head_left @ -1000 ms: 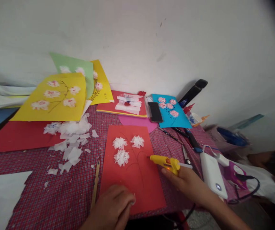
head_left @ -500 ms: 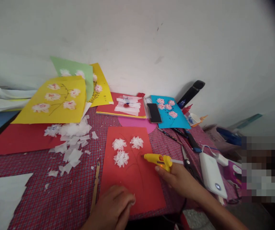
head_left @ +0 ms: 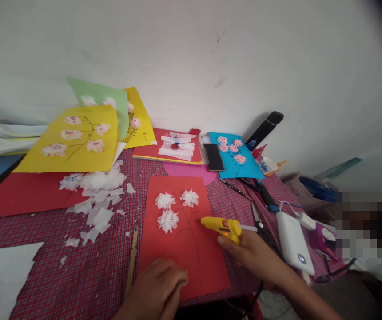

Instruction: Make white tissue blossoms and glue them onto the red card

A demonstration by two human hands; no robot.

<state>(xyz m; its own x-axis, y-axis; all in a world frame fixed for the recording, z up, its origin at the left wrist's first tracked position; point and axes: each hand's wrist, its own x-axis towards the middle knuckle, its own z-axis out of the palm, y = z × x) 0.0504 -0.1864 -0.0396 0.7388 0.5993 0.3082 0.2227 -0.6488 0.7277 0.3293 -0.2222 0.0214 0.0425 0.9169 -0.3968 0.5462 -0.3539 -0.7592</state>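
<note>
A yellow hot glue gun (head_left: 224, 226) is gripped in my right hand (head_left: 249, 253), with a glue stick poking from its back end. Its nozzle points left, close above the red paper sheet (head_left: 207, 275). Thin branch lines are drawn on the sheet, and three white paper flowers (head_left: 168, 221) sit on its upper left half. My left hand (head_left: 159, 284) rests over the sheet's lower left part, its fingers curled and closed. What those fingers hold, if anything, is hidden.
Loose white paper pieces (head_left: 101, 218) and a wooden ruler (head_left: 132, 258) lie to the left. On the right are scissors (head_left: 260, 226), a white power bank (head_left: 294, 242) and pens. Flower pictures (head_left: 87, 155), a phone (head_left: 213, 157) and a blue card (head_left: 234, 166) stand farther back.
My right hand and the glue gun have shifted slightly right and down from the sheet's drawn branch. My left hand stays in place.
</note>
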